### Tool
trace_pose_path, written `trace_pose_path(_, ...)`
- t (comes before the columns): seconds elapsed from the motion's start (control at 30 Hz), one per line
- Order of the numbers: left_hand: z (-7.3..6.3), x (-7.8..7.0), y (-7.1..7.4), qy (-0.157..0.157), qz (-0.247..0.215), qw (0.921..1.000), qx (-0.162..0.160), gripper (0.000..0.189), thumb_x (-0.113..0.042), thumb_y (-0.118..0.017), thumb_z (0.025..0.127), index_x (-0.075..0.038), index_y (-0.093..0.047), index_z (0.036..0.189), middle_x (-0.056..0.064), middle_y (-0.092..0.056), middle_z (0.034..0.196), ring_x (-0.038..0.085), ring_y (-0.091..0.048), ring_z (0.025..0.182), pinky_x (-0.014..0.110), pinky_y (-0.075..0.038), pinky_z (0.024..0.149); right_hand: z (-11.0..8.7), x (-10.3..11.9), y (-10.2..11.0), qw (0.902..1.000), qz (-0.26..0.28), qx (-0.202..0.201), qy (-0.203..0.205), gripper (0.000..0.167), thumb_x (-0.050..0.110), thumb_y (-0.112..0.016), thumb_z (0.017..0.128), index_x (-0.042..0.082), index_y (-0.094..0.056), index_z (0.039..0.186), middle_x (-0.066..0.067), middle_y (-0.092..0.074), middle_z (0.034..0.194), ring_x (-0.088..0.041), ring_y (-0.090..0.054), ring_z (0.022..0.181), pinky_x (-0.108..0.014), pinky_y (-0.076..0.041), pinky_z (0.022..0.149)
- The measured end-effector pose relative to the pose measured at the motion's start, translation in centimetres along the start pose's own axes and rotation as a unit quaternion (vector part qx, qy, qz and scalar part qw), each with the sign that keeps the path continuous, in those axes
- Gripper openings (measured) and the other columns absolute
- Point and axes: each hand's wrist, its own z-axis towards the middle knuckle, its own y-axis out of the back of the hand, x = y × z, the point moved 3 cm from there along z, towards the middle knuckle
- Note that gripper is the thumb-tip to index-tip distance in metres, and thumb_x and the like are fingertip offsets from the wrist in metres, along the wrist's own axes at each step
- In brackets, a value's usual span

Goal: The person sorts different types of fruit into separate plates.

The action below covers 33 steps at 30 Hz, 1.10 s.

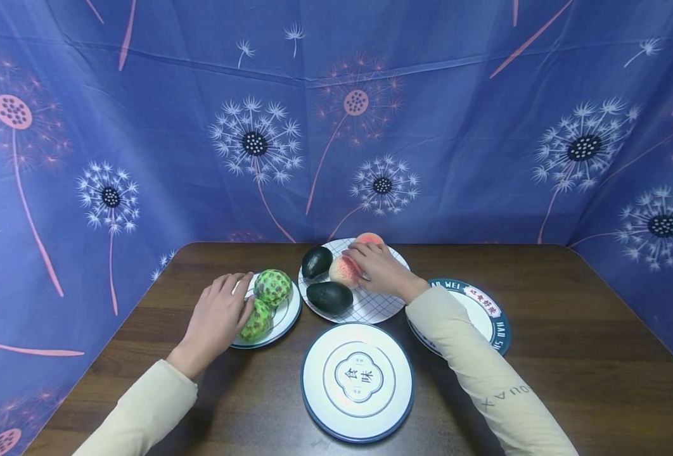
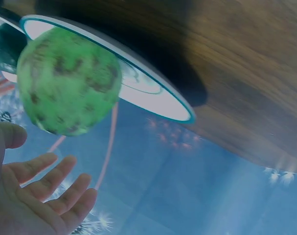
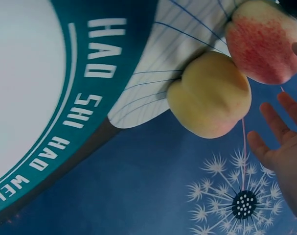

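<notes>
My left hand (image 1: 217, 316) hovers with loosely bent fingers over the left side of a small white plate (image 1: 288, 322). Two round green fruits with dark mottling lie on that plate, the farther green fruit (image 1: 272, 287) and the nearer green fruit (image 1: 255, 322). In the left wrist view the fingers stand apart from a green fruit (image 2: 67, 81). Reaching over a checked plate (image 1: 373, 311), my right hand (image 1: 376, 269) has its fingers spread beside a red-blushed peach (image 3: 265, 41); the thumb overlaps its edge. A second, yellower peach (image 3: 209, 95) sits beside it.
Two dark green avocados, a farther avocado (image 1: 316, 261) and a nearer avocado (image 1: 329, 297), share the checked plate. In front stands a white plate (image 1: 393, 386) with a blue rim. A teal-rimmed plate (image 1: 500, 329) lies under the right forearm. A blue dandelion cloth (image 1: 456, 190) hangs behind the table.
</notes>
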Motion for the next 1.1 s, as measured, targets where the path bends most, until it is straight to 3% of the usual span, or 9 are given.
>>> trace_pose_path(0.47, -0.2, -4.0, -1.0, -0.027, 0.004, 0.9983, 0.051, 0.045, -0.03, -0.056, 0.088, -0.008, -0.051, 0.127, 0.013, -0.057, 0.121, 0.033, -0.051, 0.114, 0.048, -0.044, 0.094, -0.3, -0.5, -1.2, 0.9999, -0.013, 0.009, 0.005, 0.066, 0.016, -0.071, 0.075, 0.009, -0.041, 0.134, -0.011, -0.044, 0.136, -0.03, -0.04, 0.124, -0.053, -0.031, 0.102)
trace_pose_path(0.73, -0.6, -5.9, -1.9, -0.05, 0.001, 0.9976, 0.049, 0.044, -0.03, -0.058, 0.087, -0.011, -0.053, 0.126, 0.011, -0.058, 0.12, 0.03, -0.053, 0.113, 0.046, -0.046, 0.092, -0.1, -0.7, -2.0, 1.0, -0.003, 0.004, 0.004, 0.074, 0.018, -0.075, 0.073, 0.011, -0.037, 0.137, -0.011, -0.041, 0.139, -0.029, -0.038, 0.126, -0.051, -0.031, 0.103)
trace_pose_path(1.1, -1.3, -8.2, -3.0, -0.069, -0.012, 0.9938, 0.086, 0.043, -0.035, -0.055, 0.089, -0.014, -0.052, 0.127, 0.006, -0.058, 0.12, 0.025, -0.051, 0.115, 0.043, -0.046, 0.094, 0.3, -0.4, -2.6, 0.9998, -0.007, -0.011, 0.013, 0.077, 0.017, -0.078, 0.07, 0.015, -0.04, 0.136, -0.009, -0.044, 0.135, -0.029, -0.04, 0.123, -0.052, -0.034, 0.099)
